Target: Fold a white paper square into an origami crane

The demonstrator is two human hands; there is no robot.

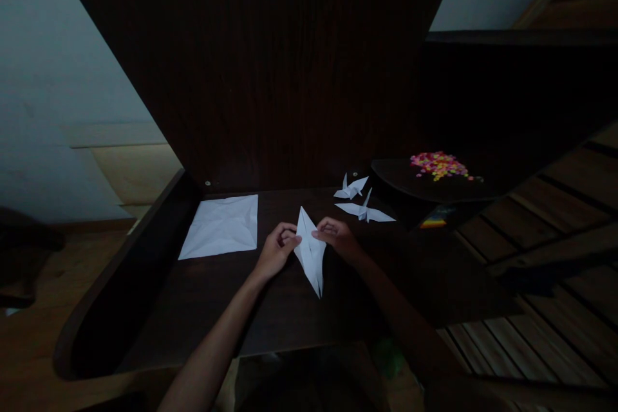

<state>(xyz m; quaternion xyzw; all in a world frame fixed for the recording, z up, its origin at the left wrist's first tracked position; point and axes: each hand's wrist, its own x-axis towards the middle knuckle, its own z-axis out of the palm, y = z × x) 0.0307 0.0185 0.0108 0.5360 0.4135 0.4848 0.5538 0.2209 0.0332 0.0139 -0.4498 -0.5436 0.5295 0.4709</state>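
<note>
A long diamond of folded white paper hangs between my two hands over the dark desk, its upper tip pointing away from me and a slit down its middle. My left hand pinches its left edge between thumb and fingers. On the opposite edge, my right hand grips it the same way, thumb on top. Just beyond my right hand rest two folded paper cranes, a smaller crane behind a wider-winged crane. Left of my hands lies a creased white sheet, spread flat.
The dark desk top has a raised side panel at left and a tall back board. On a rounded shelf at right sits a pile of small colourful pieces. Wooden slats lie farther right.
</note>
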